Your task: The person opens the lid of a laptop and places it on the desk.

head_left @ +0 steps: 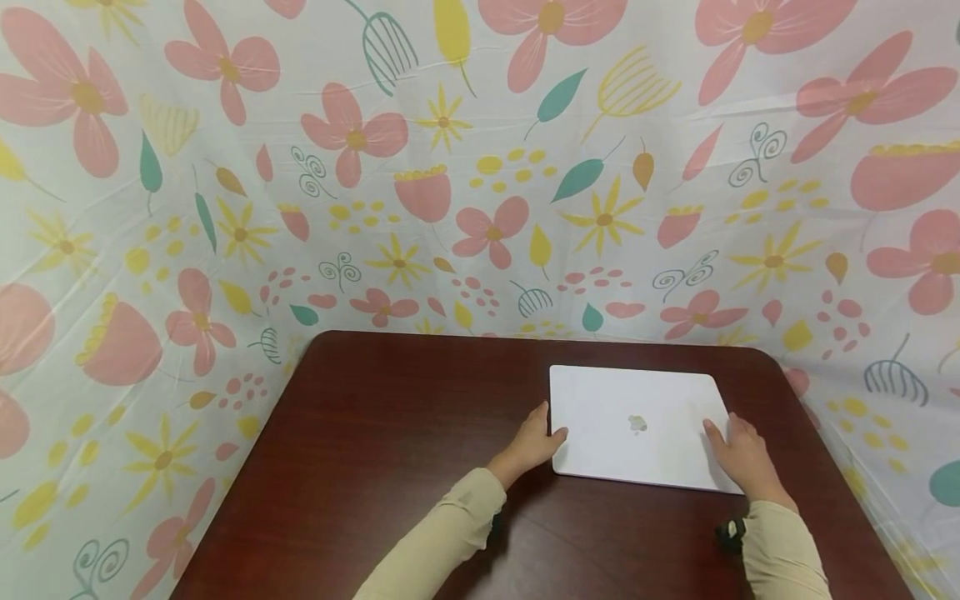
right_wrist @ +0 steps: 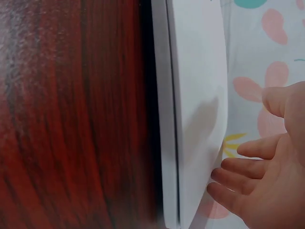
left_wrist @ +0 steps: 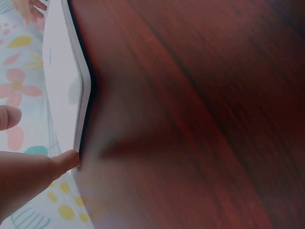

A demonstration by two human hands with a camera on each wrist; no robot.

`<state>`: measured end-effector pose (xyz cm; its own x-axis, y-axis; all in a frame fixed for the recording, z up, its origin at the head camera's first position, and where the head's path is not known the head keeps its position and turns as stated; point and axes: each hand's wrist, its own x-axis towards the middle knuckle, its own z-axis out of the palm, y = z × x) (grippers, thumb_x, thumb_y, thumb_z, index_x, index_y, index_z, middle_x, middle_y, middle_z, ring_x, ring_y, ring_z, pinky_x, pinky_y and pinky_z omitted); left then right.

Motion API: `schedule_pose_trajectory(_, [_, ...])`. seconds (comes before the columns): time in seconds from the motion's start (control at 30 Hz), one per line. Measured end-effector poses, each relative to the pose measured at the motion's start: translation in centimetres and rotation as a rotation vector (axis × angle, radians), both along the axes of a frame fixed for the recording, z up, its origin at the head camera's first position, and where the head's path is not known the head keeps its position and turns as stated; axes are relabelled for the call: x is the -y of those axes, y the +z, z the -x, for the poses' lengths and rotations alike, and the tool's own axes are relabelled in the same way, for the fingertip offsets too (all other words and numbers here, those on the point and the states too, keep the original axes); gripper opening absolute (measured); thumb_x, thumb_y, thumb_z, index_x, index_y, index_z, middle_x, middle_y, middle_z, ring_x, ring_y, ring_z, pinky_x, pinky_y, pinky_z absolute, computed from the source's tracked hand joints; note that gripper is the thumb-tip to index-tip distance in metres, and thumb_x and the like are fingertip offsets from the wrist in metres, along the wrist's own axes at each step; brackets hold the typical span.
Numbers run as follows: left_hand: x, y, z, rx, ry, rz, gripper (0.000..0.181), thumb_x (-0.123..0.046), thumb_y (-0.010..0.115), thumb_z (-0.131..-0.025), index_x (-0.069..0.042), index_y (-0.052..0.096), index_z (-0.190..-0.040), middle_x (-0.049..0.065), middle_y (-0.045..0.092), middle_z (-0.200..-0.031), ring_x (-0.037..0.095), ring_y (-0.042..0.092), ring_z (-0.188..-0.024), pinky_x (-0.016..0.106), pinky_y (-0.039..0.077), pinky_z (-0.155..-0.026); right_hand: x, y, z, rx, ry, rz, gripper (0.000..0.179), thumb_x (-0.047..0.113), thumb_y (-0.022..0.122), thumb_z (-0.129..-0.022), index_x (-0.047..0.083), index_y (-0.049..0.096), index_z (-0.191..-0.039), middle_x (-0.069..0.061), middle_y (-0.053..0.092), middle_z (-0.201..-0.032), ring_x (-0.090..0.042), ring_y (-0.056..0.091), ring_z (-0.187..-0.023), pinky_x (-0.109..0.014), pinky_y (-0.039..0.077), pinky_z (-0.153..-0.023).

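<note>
A closed silver laptop (head_left: 622, 454) with an apple mark on its lid lies flat on the dark wooden table, right of the middle. At its left edge, my left hand (head_left: 531, 442) has the fingertips touching the side, and in the left wrist view the thumb (left_wrist: 8, 117) stands clear of the lid. My right hand (head_left: 741, 457) is beside the right edge. The right wrist view shows its fingers (right_wrist: 248, 167) spread and fairly straight close to the laptop's edge, with the thumb apart. Whether these fingers touch the laptop, I cannot tell.
The reddish-brown table (head_left: 375, 417) has rounded far corners and extends left of the laptop. A white curtain (head_left: 480, 175) printed with flowers and leaves hangs behind the table and along both sides. A dark band (head_left: 730, 535) is at the right sleeve's cuff.
</note>
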<state>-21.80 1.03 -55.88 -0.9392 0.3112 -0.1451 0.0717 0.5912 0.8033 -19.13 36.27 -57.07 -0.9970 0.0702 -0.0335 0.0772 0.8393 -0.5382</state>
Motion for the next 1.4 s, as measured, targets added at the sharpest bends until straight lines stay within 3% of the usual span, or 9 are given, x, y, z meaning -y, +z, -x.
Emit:
schedule_pose_trajectory(0.3, [-0.4, -0.4, -0.2, 0.081, 0.011, -0.038, 0.071, -0.03, 0.053, -0.098, 0.007, 0.022, -0.149, 0.022, 0.027, -0.153, 0.033, 0.026, -0.142, 0.045, 0.028, -0.112, -0.3, -0.2, -0.2, 0.005, 0.003, 0.011, 0.078, 0.04, 0.032, -0.104, -0.032, 0.019, -0.132, -0.055, 0.024, -0.129, -0.066, 0.024, -0.12, -0.07, 0.023, -0.099])
schedule_pose_trajectory(0.6, [-0.7, -0.3, -0.5, 0.075, -0.036, -0.074, 0.07, -0.025, 0.052, -0.098, 0.011, 0.019, -0.148, 0.024, 0.025, -0.154, 0.033, 0.025, -0.142, 0.044, 0.027, -0.113, -0.1, 0.5, -0.6, 0.058, -0.045, 0.073, 0.08, 0.043, 0.029, -0.103, -0.03, 0.02, -0.134, -0.052, 0.023, -0.132, -0.064, 0.023, -0.123, -0.07, 0.023, -0.1])
schedule_pose_trajectory(1.0, [-1.0, 0.0, -0.6, 0.086, 0.004, -0.12, 0.068, -0.023, 0.054, -0.098, 0.012, 0.023, -0.147, 0.026, 0.03, -0.151, 0.033, 0.03, -0.14, 0.043, 0.031, -0.111, -0.1, 1.2, -0.4, 0.168, -0.14, 0.158, 0.086, 0.053, 0.024, -0.101, -0.024, 0.016, -0.14, -0.045, 0.02, -0.141, -0.059, 0.017, -0.131, -0.067, 0.02, -0.105])
schedule_pose_trajectory(1.4, [-0.9, -0.5, -0.6, 0.056, -0.005, -0.116, 0.067, -0.021, 0.054, -0.097, 0.014, 0.024, -0.145, 0.027, 0.03, -0.15, 0.034, 0.029, -0.14, 0.044, 0.029, -0.112, 0.3, 1.4, -0.7, 0.19, -0.172, 0.204, 0.088, 0.055, 0.025, -0.1, -0.021, 0.014, -0.142, -0.042, 0.019, -0.145, -0.057, 0.016, -0.134, -0.065, 0.019, -0.107])
